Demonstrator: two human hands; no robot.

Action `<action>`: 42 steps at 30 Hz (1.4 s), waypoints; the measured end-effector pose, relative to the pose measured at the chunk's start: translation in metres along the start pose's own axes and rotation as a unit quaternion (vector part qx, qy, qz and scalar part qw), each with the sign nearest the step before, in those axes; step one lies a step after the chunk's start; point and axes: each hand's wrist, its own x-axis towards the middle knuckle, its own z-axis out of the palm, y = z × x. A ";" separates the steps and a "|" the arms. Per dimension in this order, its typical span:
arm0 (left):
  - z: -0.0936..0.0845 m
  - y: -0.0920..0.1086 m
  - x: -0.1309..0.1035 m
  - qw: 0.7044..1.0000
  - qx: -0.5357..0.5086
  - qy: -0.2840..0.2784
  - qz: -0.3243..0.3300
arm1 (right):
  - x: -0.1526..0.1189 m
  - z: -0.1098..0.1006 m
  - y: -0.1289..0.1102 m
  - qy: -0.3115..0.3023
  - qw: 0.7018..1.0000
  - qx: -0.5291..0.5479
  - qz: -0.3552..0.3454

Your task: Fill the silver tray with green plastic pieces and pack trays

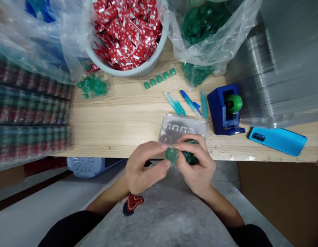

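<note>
Between the fingertips of my left hand (146,169) and my right hand (197,166) is a flat, translucent green piece (171,156). My left thumb and index finger grip its left side, and my right fingertips touch its right edge. More dark green pieces (191,157) are curled in my right palm, partly hidden by the fingers. Just behind the hands, a clear plastic tray (181,121) with a row of moulded slots lies on the wooden table (117,127). My right fingers cover part of it.
A pale bucket (134,71) of red dotted packets stands at the back, beside a clear bag (197,56) of green pieces. Several pens (191,103), a blue tape dispenser (223,109) and a blue phone (279,140) lie rightward. Filled packs (30,109) are stacked at left.
</note>
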 end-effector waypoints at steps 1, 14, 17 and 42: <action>0.001 -0.001 0.002 0.999 -0.042 0.006 0.016 | 0.000 -0.001 0.001 -0.004 1.000 -0.008 -0.006; 0.021 -0.046 -0.003 0.992 -0.047 -0.016 -0.119 | -0.020 -0.021 0.035 -0.006 0.972 0.033 0.233; 0.036 -0.069 0.008 0.994 -0.047 -0.036 -0.096 | -0.021 -0.030 0.041 0.034 0.952 0.089 0.291; 0.007 0.002 0.035 0.993 0.053 -0.109 -0.007 | 0.006 -0.005 0.011 -0.009 0.793 0.451 0.410</action>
